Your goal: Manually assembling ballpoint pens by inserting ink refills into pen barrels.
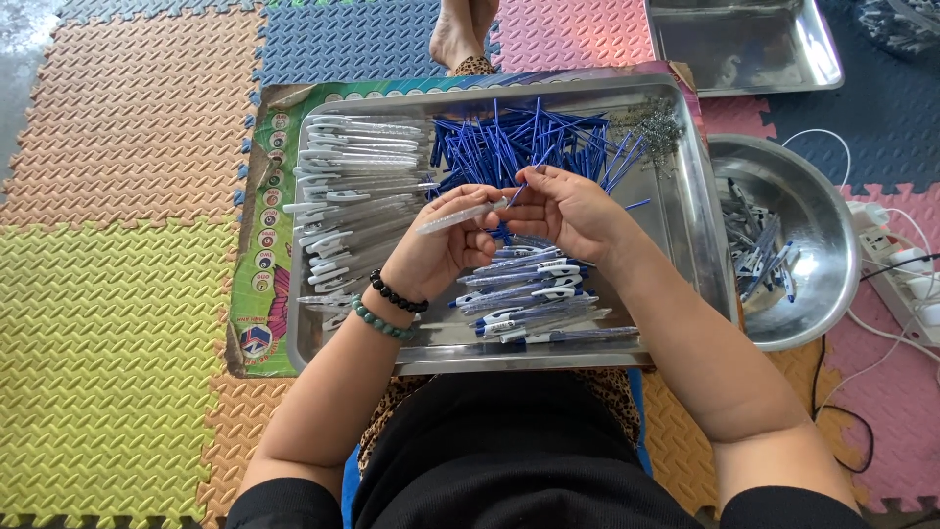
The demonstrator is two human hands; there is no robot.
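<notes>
A home floor workspace: coloured foam mats [117, 323], steel tray [685, 196] of pen parts.

A floor of interlocking foam mats [117, 323] in yellow, orange, blue, pink and dark blue is seen, each square embossed with a ribbed pattern. On it a flat printed cardboard sheet [257, 294] is laid, and a large rectangular steel tray [685, 211] is set upon that. A round steel bowl [832, 245] is placed just beside the tray, a second steel tray [744, 49] farther off, and a white power strip [896, 269] with cables at the edge.
</notes>
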